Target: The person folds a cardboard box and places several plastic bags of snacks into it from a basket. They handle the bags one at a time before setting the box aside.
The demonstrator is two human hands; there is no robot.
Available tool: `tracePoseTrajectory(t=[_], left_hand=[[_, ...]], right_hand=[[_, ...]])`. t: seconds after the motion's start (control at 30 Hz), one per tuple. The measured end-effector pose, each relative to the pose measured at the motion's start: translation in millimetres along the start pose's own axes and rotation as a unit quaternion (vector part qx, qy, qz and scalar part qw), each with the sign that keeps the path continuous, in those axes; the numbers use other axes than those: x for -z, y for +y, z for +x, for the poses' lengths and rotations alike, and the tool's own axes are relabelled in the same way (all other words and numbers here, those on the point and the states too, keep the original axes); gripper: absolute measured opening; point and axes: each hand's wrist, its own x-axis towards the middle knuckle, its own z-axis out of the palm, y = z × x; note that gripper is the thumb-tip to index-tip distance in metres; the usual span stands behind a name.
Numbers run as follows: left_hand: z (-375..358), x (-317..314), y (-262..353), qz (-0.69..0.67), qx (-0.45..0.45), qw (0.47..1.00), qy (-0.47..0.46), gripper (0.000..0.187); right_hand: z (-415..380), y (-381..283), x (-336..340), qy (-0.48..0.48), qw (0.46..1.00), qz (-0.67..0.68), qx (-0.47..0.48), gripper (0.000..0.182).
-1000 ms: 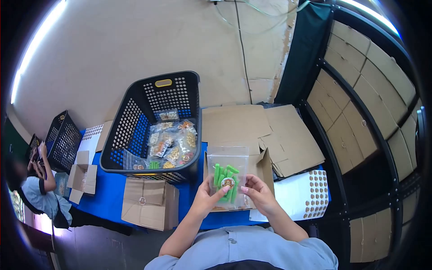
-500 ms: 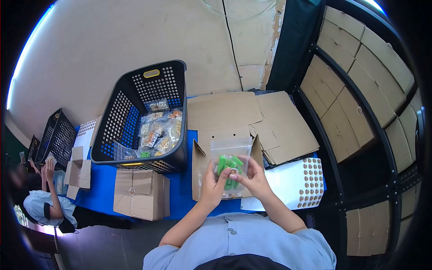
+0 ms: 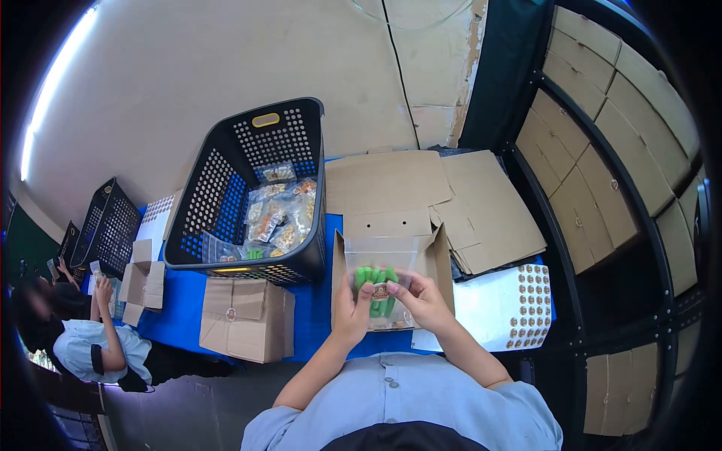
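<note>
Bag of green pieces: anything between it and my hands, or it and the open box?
Nothing visible: the left hand and right hand grip the bag directly, over the open box, whose inside it partly hides.

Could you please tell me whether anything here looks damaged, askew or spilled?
The wall edge beside the dark green curtain looks chipped and ragged. The flattened cardboard sheets lie askew, at differing angles. Nothing looks spilled around the held bag of green pieces.
</note>
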Motion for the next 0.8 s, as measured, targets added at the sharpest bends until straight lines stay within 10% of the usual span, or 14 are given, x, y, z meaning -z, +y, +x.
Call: tracePoseTrajectory(t=[0.33,0.8], left_hand=[[-4,-2,2,-0.087,0.038,0.985,-0.143,0.059],[-4,-15,-16,-0.090,0.041,0.990,-0.101,0.053]], right_hand=[[-7,-12,10,-0.027,0.999,0.016,-0.035,0.037],[-6,4,23,-0.009,1.000,-0.006,-0.026,0.039]])
